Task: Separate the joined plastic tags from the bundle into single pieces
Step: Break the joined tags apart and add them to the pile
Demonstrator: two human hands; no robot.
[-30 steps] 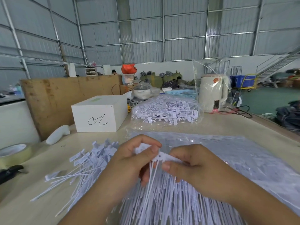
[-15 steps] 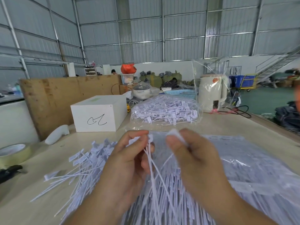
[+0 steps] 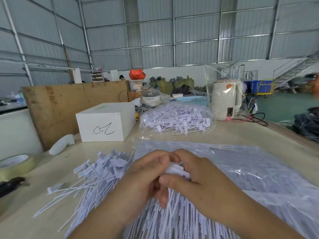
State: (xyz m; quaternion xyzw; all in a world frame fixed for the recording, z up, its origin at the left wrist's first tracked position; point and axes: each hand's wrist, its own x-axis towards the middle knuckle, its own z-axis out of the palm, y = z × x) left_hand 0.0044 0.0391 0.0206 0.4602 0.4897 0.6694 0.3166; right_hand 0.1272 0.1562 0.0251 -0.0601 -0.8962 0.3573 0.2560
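Both hands meet at the tag heads: the left hand [image 3: 146, 171] and right hand [image 3: 198, 180] pinch the bundle [image 3: 174, 219], its tails hanging toward the viewer. Singles [image 3: 96, 175] lie piled just left (a modest share), with two bags [image 3: 176, 118] beyond, so most remains. Half a second ago the hands were apart, higher.

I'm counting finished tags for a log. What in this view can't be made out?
- Head view: the tag heads gripped between the left hand and right hand; fingers hide whether they are joined.
- Bundle: bottom edge cuts off the tails.
- Separated pile: overlapping, uncountable.
- Bagged tags: too small, behind plastic glare.
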